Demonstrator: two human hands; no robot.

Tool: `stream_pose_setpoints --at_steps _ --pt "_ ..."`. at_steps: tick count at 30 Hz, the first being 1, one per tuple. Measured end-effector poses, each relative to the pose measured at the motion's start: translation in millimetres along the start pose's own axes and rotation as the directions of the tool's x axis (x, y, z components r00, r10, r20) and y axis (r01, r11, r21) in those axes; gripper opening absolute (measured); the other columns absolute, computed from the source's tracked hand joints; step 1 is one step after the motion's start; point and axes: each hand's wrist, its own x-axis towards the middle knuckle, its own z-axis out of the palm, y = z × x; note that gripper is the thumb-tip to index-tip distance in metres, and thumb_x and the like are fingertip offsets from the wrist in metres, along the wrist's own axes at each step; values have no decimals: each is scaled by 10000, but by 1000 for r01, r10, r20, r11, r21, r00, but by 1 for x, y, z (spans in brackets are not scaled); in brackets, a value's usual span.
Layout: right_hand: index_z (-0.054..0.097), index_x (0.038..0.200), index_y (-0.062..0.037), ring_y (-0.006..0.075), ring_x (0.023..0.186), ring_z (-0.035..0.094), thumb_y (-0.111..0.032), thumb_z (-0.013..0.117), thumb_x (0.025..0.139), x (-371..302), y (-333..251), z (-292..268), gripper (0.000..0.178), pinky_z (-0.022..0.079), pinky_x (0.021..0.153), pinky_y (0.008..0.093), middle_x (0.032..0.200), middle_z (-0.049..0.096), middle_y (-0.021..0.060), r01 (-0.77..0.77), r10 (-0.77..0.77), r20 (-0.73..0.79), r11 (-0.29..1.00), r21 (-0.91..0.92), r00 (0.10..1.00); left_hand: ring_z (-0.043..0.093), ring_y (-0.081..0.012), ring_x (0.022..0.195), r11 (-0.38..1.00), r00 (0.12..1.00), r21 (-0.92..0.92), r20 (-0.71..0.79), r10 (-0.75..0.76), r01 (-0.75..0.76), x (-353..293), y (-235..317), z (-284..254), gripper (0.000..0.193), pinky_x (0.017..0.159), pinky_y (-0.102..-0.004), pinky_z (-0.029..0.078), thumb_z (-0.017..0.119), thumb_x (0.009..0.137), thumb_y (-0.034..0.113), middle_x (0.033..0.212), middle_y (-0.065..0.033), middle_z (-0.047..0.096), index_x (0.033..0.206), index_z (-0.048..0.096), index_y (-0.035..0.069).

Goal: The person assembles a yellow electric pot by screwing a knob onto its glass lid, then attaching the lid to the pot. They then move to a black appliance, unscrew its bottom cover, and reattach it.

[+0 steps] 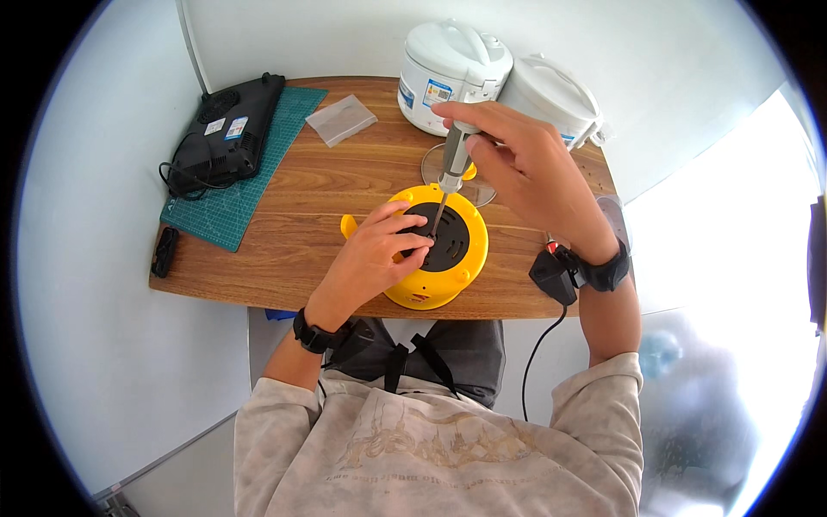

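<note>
A yellow round appliance [476,246] lies near the table's front edge with its black slotted base [452,250] facing up. My right hand [534,164] is closed around the grey-and-white handle of a screwdriver [454,164]. The screwdriver slants down, and its metal shaft meets the black base beside my left fingertips. My left hand [375,250] rests on the left side of the appliance, fingers stretched apart over the base. Its thumb and index finger are close to the screwdriver's tip. Whatever lies right under the tip is too small to make out.
Two white rice cookers [439,69] stand at the back right, a glass lid [487,191] in front. A black appliance [228,121] lies on a green cutting mat [289,121] at left. Nearby are a clear plastic bag [343,121] and a bundled black cable [165,252].
</note>
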Motion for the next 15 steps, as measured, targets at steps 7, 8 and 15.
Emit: stream_pose_setpoints --at_steps 7,8,15 --pt "661 1300 -64 168 710 642 27 540 945 2 2 3 386 518 657 292 1037 709 138 128 -128 23 992 -1 992 506 -284 1344 1000 1000 -16 -22 14 -14 0 -2 2 146 1121 -414 437 697 926 157 1258 -73 697 1014 801 106" --pt "661 1298 -63 180 714 648 26 543 944 3 0 3 383 520 662 297 1030 706 141 135 -135 18 991 -1 991 507 -285 1343 1000 1000 -17 -24 15 -15 0 -2 1 146 1121 -413 437 699 922 155 1256 -74 697 1015 800 105" --pt "661 1267 -55 238 724 651 7 559 947 1 -1 4 341 525 682 324 1013 699 147 160 -160 -9 987 -10 987 506 -288 1342 1000 1000 -29 -18 4 -5 1 0 0 147 1122 -411 433 706 910 141 1254 -74 697 1015 800 101"
